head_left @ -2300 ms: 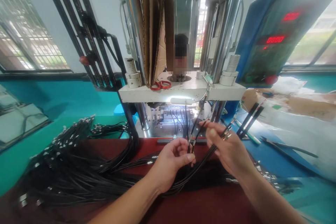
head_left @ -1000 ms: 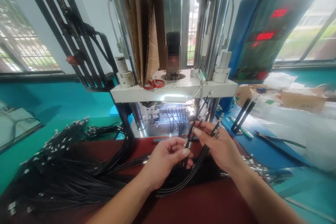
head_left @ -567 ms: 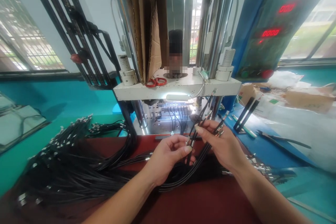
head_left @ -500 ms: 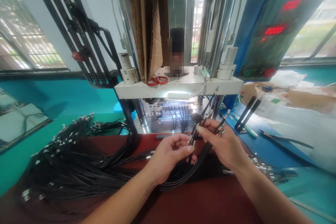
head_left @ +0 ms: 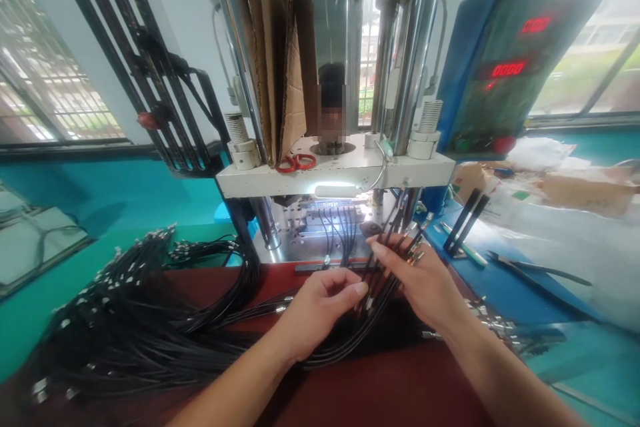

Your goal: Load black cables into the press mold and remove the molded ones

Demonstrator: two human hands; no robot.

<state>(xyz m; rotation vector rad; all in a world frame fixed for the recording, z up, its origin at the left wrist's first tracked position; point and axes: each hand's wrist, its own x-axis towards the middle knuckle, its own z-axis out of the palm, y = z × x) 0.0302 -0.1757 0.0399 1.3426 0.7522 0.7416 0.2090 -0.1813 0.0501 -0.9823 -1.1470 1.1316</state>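
Observation:
My right hand (head_left: 420, 277) is closed around a bunch of thin black cables (head_left: 367, 332) with metal end fittings. Some fittings (head_left: 416, 255) stick out beside its knuckles, and the cables curve down and left beneath my hands. My left hand (head_left: 325, 307) is just left of it, thumb and forefinger pinched on the black cables at their lower part. Its other fingers are partly hidden. Behind my hands, several black cables run into a lit metal mould (head_left: 330, 219) on the press bed. A large heap of similar cables (head_left: 150, 330) lies to the left.
The press plate (head_left: 250, 181) carries red-handled scissors (head_left: 296, 162) and a lamp (head_left: 336, 191). Right of the press are a control box (head_left: 493, 60), pliers (head_left: 537, 268) and plastic bags (head_left: 575, 247). More cable ends (head_left: 495, 323) lie by my right forearm on the dark red surface (head_left: 390, 390).
The view has shifted slightly. My left fingers, earlier at metal end fittings, now pinch close against the cables; the upright cable ends in my right hand sit lower and closer together.

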